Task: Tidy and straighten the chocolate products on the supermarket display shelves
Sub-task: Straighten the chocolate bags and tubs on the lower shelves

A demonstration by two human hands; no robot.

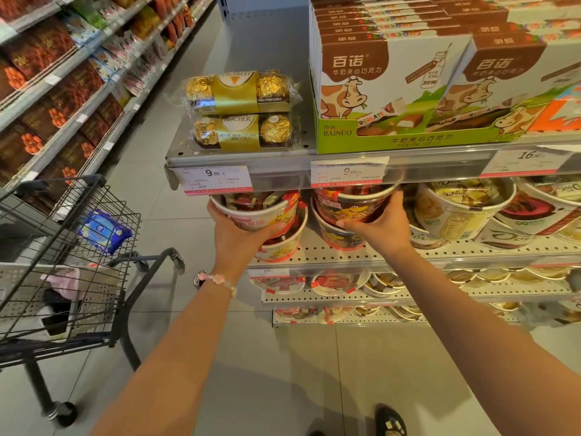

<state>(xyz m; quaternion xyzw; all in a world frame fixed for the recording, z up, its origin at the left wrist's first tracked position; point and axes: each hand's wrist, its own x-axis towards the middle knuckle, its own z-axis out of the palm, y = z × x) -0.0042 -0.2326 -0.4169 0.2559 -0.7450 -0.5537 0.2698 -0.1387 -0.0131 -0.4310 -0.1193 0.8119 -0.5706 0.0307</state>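
Observation:
Two red-and-white chocolate tubs sit stacked on others on the second shelf, under the price rail. My left hand (234, 236) grips the upper left tub (261, 209) from below and the side, tilting it forward. My right hand (382, 226) grips the upper right tub (353, 206) around its front. Beneath them stand a lower left tub (283, 247) and a lower right tub (338, 239). On the top shelf lie two stacked gold-foil chocolate packs (242, 111) and green-and-white milk chocolate boxes (390, 89).
Cream and brown chocolate tubs (456, 212) fill the shelf to the right. Lower shelves (408, 294) hold more tubs. A shopping cart (72, 256) with a blue packet stands at the left. Across the aisle runs a shelf of brown boxes (47, 89). A shoe (390, 420) shows below.

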